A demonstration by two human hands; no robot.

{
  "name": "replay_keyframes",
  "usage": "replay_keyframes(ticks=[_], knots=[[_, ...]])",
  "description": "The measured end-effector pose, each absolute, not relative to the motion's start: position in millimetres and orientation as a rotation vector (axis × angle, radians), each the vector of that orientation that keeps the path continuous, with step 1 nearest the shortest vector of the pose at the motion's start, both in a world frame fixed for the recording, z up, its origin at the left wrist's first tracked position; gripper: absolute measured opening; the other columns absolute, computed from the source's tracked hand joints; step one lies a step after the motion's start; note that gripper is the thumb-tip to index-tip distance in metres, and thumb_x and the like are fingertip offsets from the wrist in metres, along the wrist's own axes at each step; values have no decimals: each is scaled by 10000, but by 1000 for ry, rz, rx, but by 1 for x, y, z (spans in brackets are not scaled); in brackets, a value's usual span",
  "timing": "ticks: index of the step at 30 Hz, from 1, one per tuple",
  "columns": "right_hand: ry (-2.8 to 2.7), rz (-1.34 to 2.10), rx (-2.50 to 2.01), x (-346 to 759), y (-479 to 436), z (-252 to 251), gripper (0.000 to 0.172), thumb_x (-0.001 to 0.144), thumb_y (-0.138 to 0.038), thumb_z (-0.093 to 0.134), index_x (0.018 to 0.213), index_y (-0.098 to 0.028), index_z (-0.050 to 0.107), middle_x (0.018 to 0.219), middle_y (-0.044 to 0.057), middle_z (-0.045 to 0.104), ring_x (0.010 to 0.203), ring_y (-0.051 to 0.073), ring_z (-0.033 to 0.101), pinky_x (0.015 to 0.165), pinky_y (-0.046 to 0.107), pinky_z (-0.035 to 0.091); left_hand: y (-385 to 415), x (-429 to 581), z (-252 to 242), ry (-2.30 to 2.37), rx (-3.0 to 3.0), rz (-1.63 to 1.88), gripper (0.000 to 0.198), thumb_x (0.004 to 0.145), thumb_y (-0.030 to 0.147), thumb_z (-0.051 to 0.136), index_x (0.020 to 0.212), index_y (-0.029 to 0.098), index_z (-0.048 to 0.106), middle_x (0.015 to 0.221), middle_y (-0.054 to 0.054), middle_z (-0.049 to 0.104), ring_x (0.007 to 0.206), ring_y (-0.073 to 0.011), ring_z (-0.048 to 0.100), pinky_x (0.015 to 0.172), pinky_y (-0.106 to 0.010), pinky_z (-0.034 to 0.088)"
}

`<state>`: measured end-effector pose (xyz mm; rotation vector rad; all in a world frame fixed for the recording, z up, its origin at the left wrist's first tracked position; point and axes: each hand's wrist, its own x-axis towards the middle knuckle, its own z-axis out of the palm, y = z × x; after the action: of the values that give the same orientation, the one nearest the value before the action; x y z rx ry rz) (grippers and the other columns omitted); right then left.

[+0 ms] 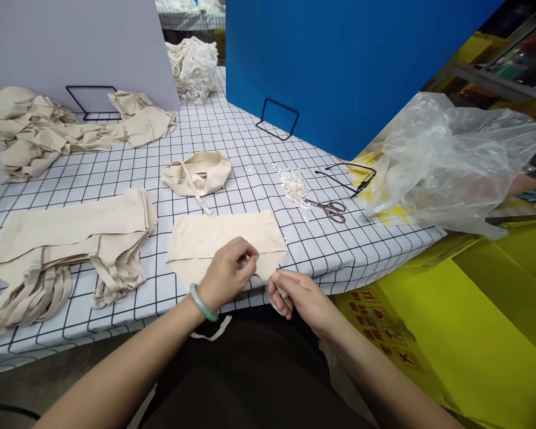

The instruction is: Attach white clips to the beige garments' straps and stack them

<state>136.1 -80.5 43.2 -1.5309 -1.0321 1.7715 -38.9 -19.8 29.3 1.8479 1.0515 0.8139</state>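
The table, under a white, black-gridded cloth, carries a flat cream cloth piece near its front edge, a crumpled piece behind it, a stack of strapped pieces and a loose heap at left, scissors touching white bits, glasses (arms unfolded) and 2 wire stands.

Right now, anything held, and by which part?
The right hand grips the cream cloth at its near right end; whether the left hand pinches anything can't be told.

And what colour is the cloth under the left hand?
Cream; the cloth shows best in the head view.
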Motion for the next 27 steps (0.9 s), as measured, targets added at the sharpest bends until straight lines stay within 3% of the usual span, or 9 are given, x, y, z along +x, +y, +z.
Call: replay_keyframes(ticks=[6,17,27], knots=[[-600,1851,-1579,123,-51,35,176,806,-290,515,702,-174,596,496,-16,554,383,92,446,356,198,349,15,-49,5,967,2369,516,167,788,35,502,850,163,591,915,-88,585,862,-217,565,777,-351,522],[-444,1831,-1610,99,-27,39,192,853,-205,487,701,-163,596,482,-5,573,356,90,481,320,177,369,26,-47,4,1010,2097,669,148,801,53,508,725,157,581,823,-45,600,684,-131,553,635,-260,465],[-404,1741,-1648,90,-22,34,203,858,-189,459,704,-163,587,474,-11,563,346,90,472,316,186,369,30,-49,7,1024,1979,654,163,775,36,521,674,156,565,810,-32,607,665,-112,543,616,-236,448]])
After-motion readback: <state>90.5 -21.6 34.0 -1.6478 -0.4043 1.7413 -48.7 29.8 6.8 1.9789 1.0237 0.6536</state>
